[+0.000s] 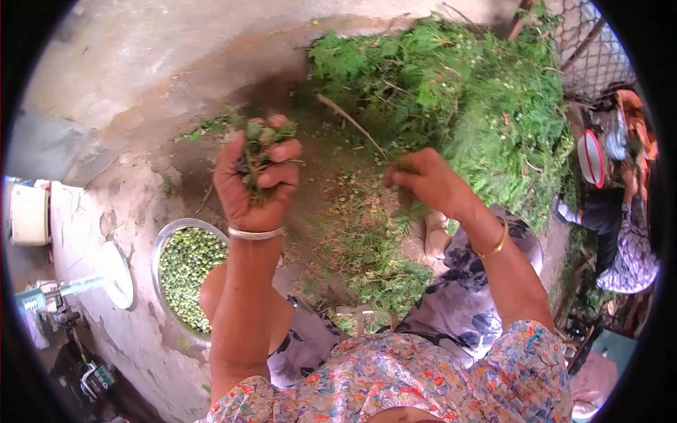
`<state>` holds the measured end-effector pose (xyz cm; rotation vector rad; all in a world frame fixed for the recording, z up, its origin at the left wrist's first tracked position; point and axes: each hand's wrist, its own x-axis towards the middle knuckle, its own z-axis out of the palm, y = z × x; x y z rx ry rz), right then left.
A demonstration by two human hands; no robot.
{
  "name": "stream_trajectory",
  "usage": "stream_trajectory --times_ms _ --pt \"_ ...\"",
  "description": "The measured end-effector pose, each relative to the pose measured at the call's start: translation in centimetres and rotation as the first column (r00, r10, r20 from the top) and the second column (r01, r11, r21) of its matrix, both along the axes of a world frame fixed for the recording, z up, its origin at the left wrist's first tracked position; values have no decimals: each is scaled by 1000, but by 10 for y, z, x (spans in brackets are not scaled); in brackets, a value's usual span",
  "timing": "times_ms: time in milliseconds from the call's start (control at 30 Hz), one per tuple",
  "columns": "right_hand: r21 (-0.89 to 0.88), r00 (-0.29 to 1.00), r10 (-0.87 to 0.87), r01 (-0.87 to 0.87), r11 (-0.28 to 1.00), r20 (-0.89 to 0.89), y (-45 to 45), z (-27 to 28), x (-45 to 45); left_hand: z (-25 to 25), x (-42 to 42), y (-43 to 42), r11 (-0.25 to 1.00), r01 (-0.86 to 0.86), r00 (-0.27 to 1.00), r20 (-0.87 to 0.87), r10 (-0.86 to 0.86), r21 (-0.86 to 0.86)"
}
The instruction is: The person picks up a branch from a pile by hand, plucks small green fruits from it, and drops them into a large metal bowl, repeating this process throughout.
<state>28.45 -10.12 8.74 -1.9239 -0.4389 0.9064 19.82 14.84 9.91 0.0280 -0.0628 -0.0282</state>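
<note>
My left hand (pixel 259 180) is raised, palm up, with its fingers curled around a small bunch of green pods (pixel 259 137) mixed with bits of leaf. To the right, my right hand (pixel 430 182) is closed, its thumb and fingers pinched together. A thin bare twig (pixel 352 127) runs up and left from those fingertips, and blurred green leaf shows below them. At the lower left a round metal basin (pixel 156 264) holds many small green pods (pixel 190 271). In front of me a large heap of feathery green branches (pixel 451 92) lies on the ground.
Leaf scraps (pixel 367 240) litter the ground between my knees. On the left stand a white fan (pixel 116 275) and a pale container (pixel 29 215). At the right, another person (pixel 627 247) sits near a red-rimmed white basin (pixel 591 158). A wire mesh fence (pixel 596 56) edges the heap.
</note>
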Motion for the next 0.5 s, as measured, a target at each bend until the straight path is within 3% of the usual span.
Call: stream_trajectory --times_ms 33,100,167,300,333,367,400,467,500 --pt "-164 970 131 -98 982 206 -2 -5 -1 0 -1 0 999 -18 1000 -11 18 27" --pt "-253 865 323 -238 938 383 -7 -26 -11 2 -2 -1 998 -36 998 -41 38 54" --pt "-437 670 720 -601 670 182 -10 -22 -27 -2 -1 -4 998 -21 997 -72 25 53" --pt "-438 596 801 -707 556 55 -4 -13 -37 -6 -1 -16 994 75 981 -186 -58 84" --pt "-148 814 519 -497 855 261 3 -5 -33 -7 -1 -21 993 84 980 -185 -68 78" --pt "202 932 128 -205 958 339 9 2 -28 -8 -2 -27 979 120 969 -232 -80 163" --pt "197 933 121 -195 961 338 12 11 -22 -9 -2 -33 957 157 957 -278 -86 245" --pt "491 966 -176 61 869 192 18 24 -13 -13 -2 -46 933 180 940 -334 -70 313" --pt "491 965 -181 66 868 191 19 25 -13 -16 -2 -51 914 235 917 -388 -96 331"
